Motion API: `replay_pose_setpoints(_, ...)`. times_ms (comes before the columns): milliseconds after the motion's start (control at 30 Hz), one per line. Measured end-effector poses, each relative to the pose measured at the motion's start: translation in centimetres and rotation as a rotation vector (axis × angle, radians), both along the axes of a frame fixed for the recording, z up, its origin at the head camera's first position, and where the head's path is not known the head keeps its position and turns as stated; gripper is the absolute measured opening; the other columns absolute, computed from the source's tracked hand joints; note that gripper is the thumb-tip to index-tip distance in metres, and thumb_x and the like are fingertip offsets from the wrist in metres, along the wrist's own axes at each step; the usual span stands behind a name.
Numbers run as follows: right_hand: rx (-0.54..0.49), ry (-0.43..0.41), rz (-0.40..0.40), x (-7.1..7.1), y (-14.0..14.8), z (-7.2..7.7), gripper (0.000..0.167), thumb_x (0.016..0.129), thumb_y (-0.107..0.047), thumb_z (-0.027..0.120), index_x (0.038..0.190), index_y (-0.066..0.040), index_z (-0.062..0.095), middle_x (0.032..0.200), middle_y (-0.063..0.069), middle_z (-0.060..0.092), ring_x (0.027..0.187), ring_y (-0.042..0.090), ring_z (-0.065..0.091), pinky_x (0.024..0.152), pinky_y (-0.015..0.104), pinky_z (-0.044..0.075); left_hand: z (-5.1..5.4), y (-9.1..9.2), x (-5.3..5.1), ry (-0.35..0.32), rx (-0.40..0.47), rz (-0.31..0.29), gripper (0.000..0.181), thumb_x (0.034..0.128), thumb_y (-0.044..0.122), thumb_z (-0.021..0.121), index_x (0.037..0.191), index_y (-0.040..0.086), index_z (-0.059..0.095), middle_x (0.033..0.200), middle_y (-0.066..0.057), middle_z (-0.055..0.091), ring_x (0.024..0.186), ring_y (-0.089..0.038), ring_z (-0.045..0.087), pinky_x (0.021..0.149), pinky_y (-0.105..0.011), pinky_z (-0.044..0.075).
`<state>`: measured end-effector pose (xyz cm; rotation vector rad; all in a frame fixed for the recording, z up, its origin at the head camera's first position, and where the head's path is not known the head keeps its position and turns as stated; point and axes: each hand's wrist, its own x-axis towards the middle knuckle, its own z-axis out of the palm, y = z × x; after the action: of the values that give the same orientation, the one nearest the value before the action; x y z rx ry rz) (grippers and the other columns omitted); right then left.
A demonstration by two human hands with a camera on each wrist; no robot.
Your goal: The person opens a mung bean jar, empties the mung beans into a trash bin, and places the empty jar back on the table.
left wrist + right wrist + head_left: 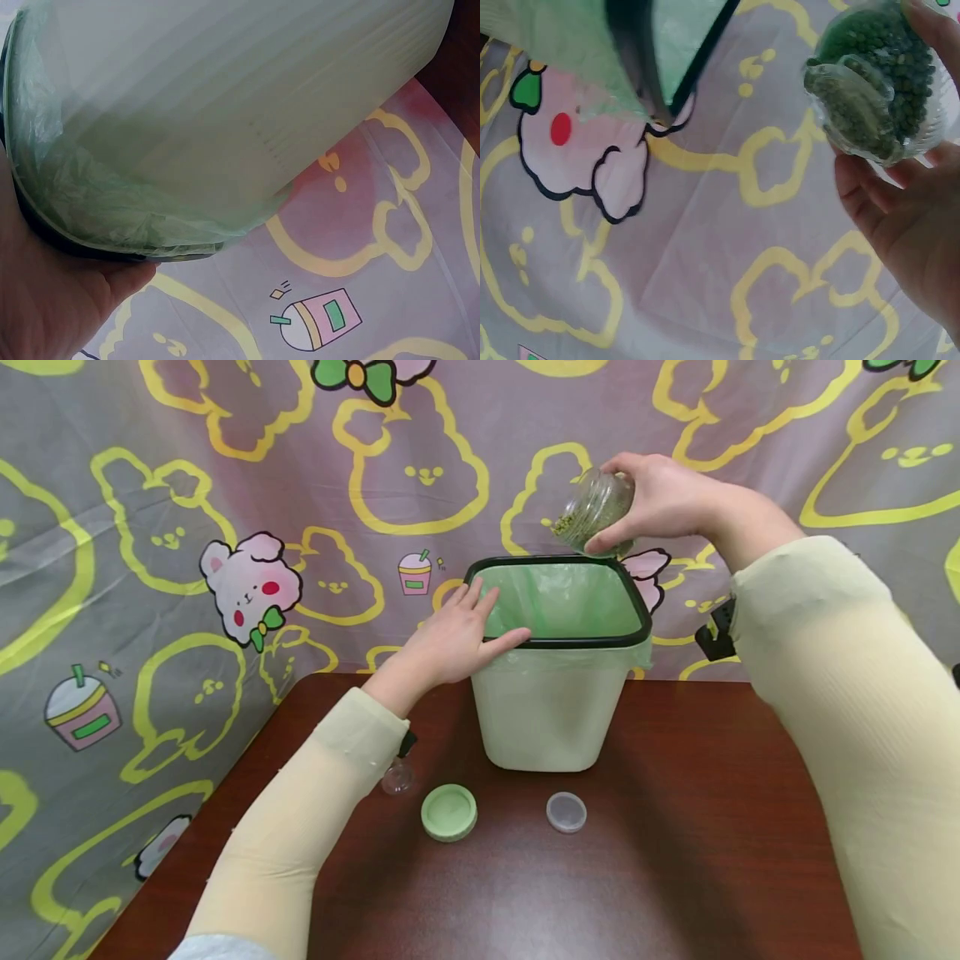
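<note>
Left hand (457,639) spread, fingers about straight, resting on the near-left rim of the bin (551,718), gripping nothing. Right hand (663,497) curled round the jar (596,506), tipped on its side above the bin's far rim, green beans (911,82) inside. Green liner (540,597) folded over rim. 2 discs on tabletop (525,902) in front: green disc (448,811), clear disc (566,812).
</note>
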<state>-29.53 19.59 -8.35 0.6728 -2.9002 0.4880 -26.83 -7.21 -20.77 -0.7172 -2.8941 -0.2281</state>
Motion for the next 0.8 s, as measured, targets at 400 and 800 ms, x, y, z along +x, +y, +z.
replay_pose_setpoints(400,0.069,0.006,-0.006,-0.08,-0.11,-0.01,0.103,0.074,-0.042,0.082,0.15,-0.001,0.026,0.131,0.026,0.045,0.114,0.04,0.046,0.094,0.051,0.037,-0.03,-0.04,-0.02,-0.009,0.005,0.006,0.094,0.0896,0.076,0.031,0.155,0.009,0.022,0.16,-0.017,0.009,0.146,-0.034,0.009,0.113,-0.048,0.02)
replay_pose_setpoints(800,0.048,0.01,-0.013,-0.09,-0.23,-0.05,0.107,0.073,-0.046,0.082,0.152,-0.002,0.024,0.132,0.026,0.045,0.114,0.04,0.046,0.093,0.052,0.037,0.01,-0.04,0.02,-0.012,0.01,0.004,0.093,0.0898,0.076,0.031,0.155,0.01,0.022,0.16,-0.017,0.01,0.146,-0.033,0.009,0.113,-0.048,0.021)
